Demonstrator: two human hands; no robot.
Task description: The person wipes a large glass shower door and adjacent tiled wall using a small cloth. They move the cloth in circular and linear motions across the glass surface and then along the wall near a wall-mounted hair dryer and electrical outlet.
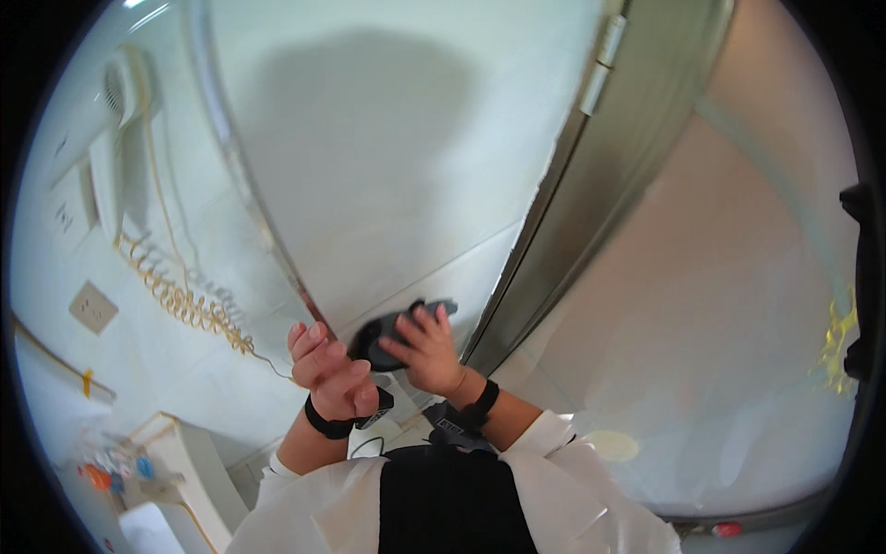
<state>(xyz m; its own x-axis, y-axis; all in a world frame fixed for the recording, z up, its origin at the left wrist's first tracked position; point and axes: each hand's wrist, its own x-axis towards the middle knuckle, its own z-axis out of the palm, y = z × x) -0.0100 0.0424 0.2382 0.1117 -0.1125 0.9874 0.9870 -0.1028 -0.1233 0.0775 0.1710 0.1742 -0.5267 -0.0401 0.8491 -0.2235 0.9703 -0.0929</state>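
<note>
My left hand (332, 370) is raised with its palm up and its fingers loosely curled and apart; nothing shows in it. Beside it, my right hand (430, 353) has its fingers spread, the back of the hand towards me. A dark grey and black object (374, 344), blurred and partly covered by the right fingers, lies in view just beyond both hands. Whether the right hand touches it, I cannot tell. Each wrist wears a black strap (329, 422) with a small dark device (453, 421) by it.
A white wall-mounted hair dryer (111, 138) with a coiled cream cord (183, 301) is at the left, above a wall socket (93, 307). A metal frame (588, 166) with a hinge runs down right of centre. At the lower left, a white shelf unit (208, 464) stands near small coloured items (104, 474).
</note>
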